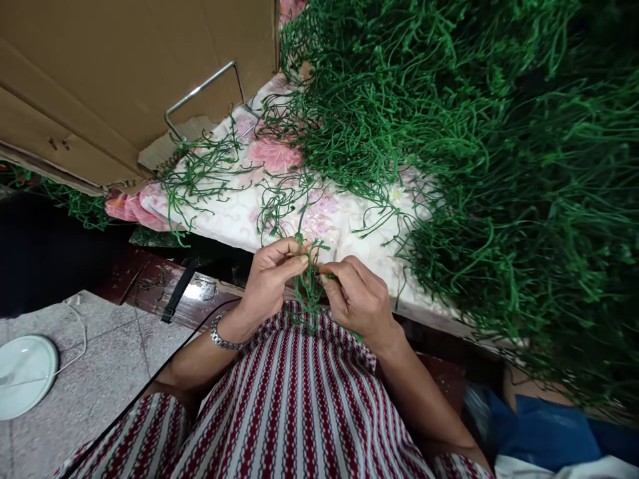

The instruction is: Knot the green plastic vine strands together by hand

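Thin green stems (pixel 310 283) hang between my two hands at the near edge of the flowered cloth (pixel 327 219). My left hand (pixel 272 276), with a metal band at its wrist, pinches them between thumb and forefinger. Close by on the right, my right hand (pixel 357 296) has its fingers closed on part of the same stems. Small loose clusters of green stems (pixel 279 203) lie on the cloth just beyond my hands. A large heap of green stems (pixel 399 113) covers the cloth's back and right side.
A cardboard box (pixel 130 80) stands at the back left, with a bent metal rod (pixel 202 88) beside it. More stems (pixel 200 173) lie near the box. On the speckled floor at lower left is a white round object (pixel 27 376). Blue material (pixel 549 432) lies at lower right.
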